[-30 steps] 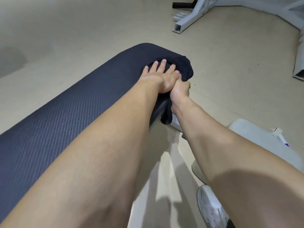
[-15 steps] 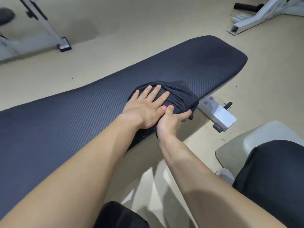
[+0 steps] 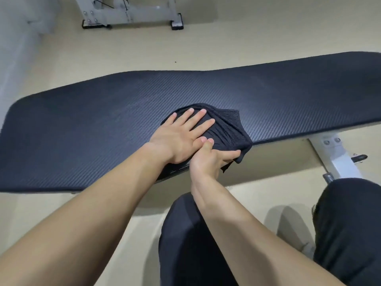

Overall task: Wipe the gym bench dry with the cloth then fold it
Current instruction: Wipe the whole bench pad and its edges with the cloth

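Observation:
A long dark ribbed gym bench pad (image 3: 103, 129) runs across the view. A bunched dark cloth (image 3: 228, 131) lies on its near edge, near the middle, and drapes over the side. My left hand (image 3: 181, 137) lies flat on the cloth with fingers spread, pressing it onto the pad. My right hand (image 3: 210, 159) pinches the cloth's hanging near corner at the pad's edge, thumb against my left hand.
The bench's white metal frame (image 3: 336, 159) with a black knob shows under the pad at right. A white machine base (image 3: 132, 15) stands on the beige floor beyond the bench. My legs in black trousers (image 3: 185, 244) are below.
Both hands have slid the cloth along the pad from its far end toward the middle. The view has swung so the bench now lies crosswise.

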Action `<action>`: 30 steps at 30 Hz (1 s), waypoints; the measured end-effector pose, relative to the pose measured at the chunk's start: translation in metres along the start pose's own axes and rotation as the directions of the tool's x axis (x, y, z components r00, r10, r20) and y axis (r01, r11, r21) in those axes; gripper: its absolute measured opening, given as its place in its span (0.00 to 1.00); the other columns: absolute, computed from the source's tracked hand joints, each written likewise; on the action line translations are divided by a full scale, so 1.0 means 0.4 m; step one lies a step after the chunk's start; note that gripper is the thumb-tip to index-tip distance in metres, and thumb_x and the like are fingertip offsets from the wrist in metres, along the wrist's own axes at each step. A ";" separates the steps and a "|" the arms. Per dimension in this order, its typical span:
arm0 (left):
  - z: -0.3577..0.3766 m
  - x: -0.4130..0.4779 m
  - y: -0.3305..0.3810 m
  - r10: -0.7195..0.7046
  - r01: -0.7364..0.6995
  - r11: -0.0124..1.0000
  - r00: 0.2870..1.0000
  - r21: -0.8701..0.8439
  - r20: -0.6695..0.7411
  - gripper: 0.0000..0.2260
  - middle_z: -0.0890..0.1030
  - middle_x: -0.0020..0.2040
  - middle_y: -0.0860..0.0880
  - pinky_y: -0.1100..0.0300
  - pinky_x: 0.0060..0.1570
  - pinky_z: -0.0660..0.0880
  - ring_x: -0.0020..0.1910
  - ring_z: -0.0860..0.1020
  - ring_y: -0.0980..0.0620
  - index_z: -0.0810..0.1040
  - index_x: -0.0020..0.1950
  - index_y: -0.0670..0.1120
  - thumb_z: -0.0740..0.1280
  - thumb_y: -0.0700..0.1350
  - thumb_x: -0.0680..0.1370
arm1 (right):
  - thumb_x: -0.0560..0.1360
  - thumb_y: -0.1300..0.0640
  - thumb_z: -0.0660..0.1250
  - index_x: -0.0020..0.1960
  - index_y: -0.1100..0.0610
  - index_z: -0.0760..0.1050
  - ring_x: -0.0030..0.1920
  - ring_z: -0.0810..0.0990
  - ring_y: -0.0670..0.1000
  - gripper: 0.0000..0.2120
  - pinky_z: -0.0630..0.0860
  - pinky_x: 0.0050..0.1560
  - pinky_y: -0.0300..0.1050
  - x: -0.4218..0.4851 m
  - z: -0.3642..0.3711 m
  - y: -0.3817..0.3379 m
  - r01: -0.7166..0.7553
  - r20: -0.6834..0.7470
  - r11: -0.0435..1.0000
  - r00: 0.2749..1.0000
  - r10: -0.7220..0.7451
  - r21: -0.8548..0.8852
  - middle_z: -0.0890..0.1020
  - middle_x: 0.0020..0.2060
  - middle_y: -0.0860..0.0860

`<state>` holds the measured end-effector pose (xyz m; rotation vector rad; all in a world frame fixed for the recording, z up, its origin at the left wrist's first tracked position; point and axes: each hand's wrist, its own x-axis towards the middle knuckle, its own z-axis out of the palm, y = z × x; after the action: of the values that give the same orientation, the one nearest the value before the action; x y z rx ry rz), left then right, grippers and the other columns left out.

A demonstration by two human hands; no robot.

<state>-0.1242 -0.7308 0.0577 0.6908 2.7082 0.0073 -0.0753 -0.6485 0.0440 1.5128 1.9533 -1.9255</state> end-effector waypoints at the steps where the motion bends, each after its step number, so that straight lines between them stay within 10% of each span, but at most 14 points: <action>1: 0.002 0.002 -0.001 -0.002 0.002 1.000 1.000 0.009 0.004 0.25 0.32 0.79 0.58 0.46 0.77 0.39 0.79 0.34 0.53 0.34 0.78 0.63 0.40 0.61 0.83 | 0.82 0.47 0.59 0.79 0.52 0.35 0.59 0.70 0.57 0.38 0.61 0.53 0.48 0.000 -0.011 0.000 0.002 0.036 1.000 0.999 -0.001 -0.011 0.56 0.78 0.53; 6: -0.003 0.002 0.009 -0.029 0.029 0.999 0.999 0.017 -0.024 0.25 0.38 0.81 0.57 0.46 0.78 0.42 0.80 0.39 0.52 0.40 0.80 0.62 0.44 0.60 0.84 | 0.76 0.50 0.58 0.70 0.50 0.61 0.50 0.79 0.56 0.23 0.74 0.56 0.56 0.037 -0.210 -0.016 0.245 0.498 0.878 0.867 -0.008 -0.411 0.80 0.47 0.51; 10: -0.011 -0.021 0.066 -0.105 0.115 0.993 0.938 0.013 -0.331 0.23 0.65 0.78 0.53 0.46 0.76 0.57 0.77 0.62 0.51 0.67 0.75 0.56 0.58 0.58 0.80 | 0.73 0.45 0.54 0.48 0.42 0.76 0.49 0.81 0.56 0.12 0.75 0.51 0.51 0.086 -0.351 -0.135 0.738 0.687 0.240 0.675 -0.269 -0.631 0.85 0.43 0.46; 13: -0.007 -0.039 0.137 -0.240 0.307 0.951 0.800 0.032 -0.550 0.19 0.79 0.63 0.50 0.49 0.64 0.67 0.62 0.76 0.47 0.78 0.62 0.49 0.65 0.55 0.74 | 0.79 0.48 0.56 0.60 0.45 0.76 0.57 0.76 0.58 0.14 0.71 0.52 0.51 0.115 -0.290 -0.241 0.950 0.791 -0.026 0.244 -0.561 -0.312 0.81 0.54 0.49; 15: 0.024 -0.050 0.198 -0.454 0.515 0.846 0.563 -0.136 -0.691 0.14 0.80 0.54 0.48 0.52 0.48 0.69 0.50 0.77 0.45 0.78 0.54 0.45 0.68 0.51 0.73 | 0.81 0.48 0.54 0.69 0.49 0.72 0.65 0.71 0.56 0.19 0.68 0.65 0.50 0.137 -0.204 -0.253 0.995 0.890 -0.095 -0.081 -0.449 0.043 0.75 0.65 0.51; 17: 0.063 -0.064 0.283 -0.715 0.602 0.616 0.156 -0.508 -0.681 0.06 0.77 0.47 0.49 0.55 0.43 0.65 0.43 0.73 0.48 0.75 0.46 0.46 0.66 0.47 0.74 | 0.83 0.46 0.51 0.78 0.53 0.62 0.75 0.62 0.51 0.25 0.58 0.75 0.47 0.168 -0.128 -0.224 0.970 0.954 -0.026 -0.244 -0.176 0.243 0.65 0.76 0.51; 20: 0.121 -0.046 0.421 -0.944 0.139 -0.028 -0.328 -0.990 -0.019 0.04 0.76 0.43 0.52 0.55 0.48 0.71 0.44 0.74 0.50 0.71 0.42 0.48 0.65 0.44 0.75 | 0.82 0.39 0.43 0.82 0.53 0.50 0.81 0.48 0.50 0.32 0.47 0.79 0.52 0.213 -0.083 -0.183 0.857 0.932 -0.366 -0.345 0.113 0.362 0.51 0.82 0.50; 21: 0.134 -0.024 0.460 -0.894 -0.100 -0.292 -0.325 -0.951 0.308 0.03 0.78 0.43 0.51 0.53 0.51 0.74 0.45 0.77 0.48 0.72 0.43 0.49 0.64 0.44 0.75 | 0.80 0.37 0.42 0.82 0.52 0.47 0.81 0.45 0.51 0.34 0.46 0.79 0.54 0.229 -0.083 -0.178 0.778 0.916 -0.487 -0.371 0.151 0.396 0.48 0.82 0.50; 23: 0.143 0.033 0.503 -0.682 -0.547 -0.587 -0.062 -0.597 0.728 0.06 0.80 0.43 0.50 0.52 0.55 0.76 0.48 0.80 0.46 0.76 0.42 0.50 0.63 0.48 0.78 | 0.80 0.35 0.44 0.82 0.51 0.44 0.81 0.43 0.52 0.35 0.45 0.79 0.56 0.249 -0.094 -0.184 0.702 0.902 -0.574 -0.386 0.191 0.422 0.44 0.82 0.49; 25: 0.144 0.098 0.494 -0.645 -0.753 -0.552 0.113 -0.359 0.756 0.13 0.83 0.50 0.47 0.51 0.59 0.76 0.51 0.81 0.46 0.80 0.50 0.49 0.62 0.57 0.78 | 0.82 0.37 0.46 0.82 0.48 0.42 0.81 0.41 0.52 0.33 0.44 0.79 0.57 0.267 -0.103 -0.201 0.699 0.900 -0.572 -0.385 0.205 0.429 0.42 0.81 0.47; 30: 0.087 0.229 0.438 -0.766 -0.898 -0.417 0.263 -0.141 0.586 0.27 0.85 0.56 0.56 0.50 0.70 0.65 0.54 0.84 0.53 0.80 0.60 0.56 0.49 0.69 0.78 | 0.82 0.36 0.45 0.82 0.46 0.39 0.80 0.38 0.51 0.33 0.41 0.79 0.57 0.307 -0.127 -0.236 0.714 0.914 -0.571 -0.334 0.231 0.405 0.39 0.81 0.45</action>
<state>-0.1069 -0.5366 0.0106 1.1722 -0.1467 -2.1649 -0.1685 -0.5151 0.0548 -1.8125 2.2968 0.0762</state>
